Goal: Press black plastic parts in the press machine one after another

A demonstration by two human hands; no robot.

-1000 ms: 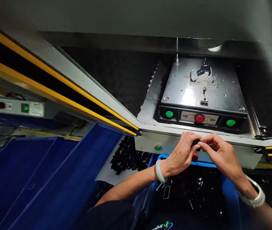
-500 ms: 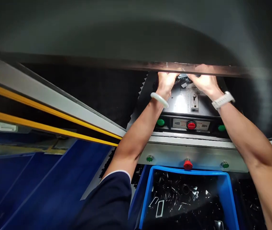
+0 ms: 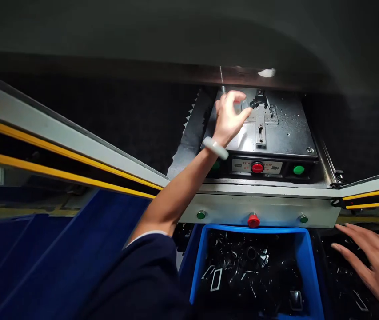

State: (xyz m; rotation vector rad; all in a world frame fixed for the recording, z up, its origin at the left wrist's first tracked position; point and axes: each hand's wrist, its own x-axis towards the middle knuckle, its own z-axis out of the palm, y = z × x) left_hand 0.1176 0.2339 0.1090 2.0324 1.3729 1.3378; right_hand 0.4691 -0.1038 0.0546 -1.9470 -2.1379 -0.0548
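My left hand [image 3: 230,114], with a pale bangle on its wrist, is over the machine's metal plate [image 3: 285,133]. Its thumb and forefinger curve apart with nothing visible between them. Just right of the thumb tip, a small black part [image 3: 261,102] sits on a metal fixture [image 3: 266,114]; I cannot tell whether the thumb touches it. Down at the right edge, my right hand [image 3: 377,262] has its fingers stretched out over a dark area of loose pieces, and it holds nothing that I can see.
A panel with a red button [image 3: 257,167] and a green button [image 3: 298,170] fronts the plate. Below are a red knob [image 3: 253,220] and a blue bin [image 3: 312,266] of dark and shiny pieces. A dark machine cover [image 3: 162,35] hangs overhead; yellow-striped rails [image 3: 76,158] flank the opening.
My right hand has left the fixture and moved down to the lower right. My left hand has come away slightly, its fingers now in sight, and the black part on the fixture is uncovered.
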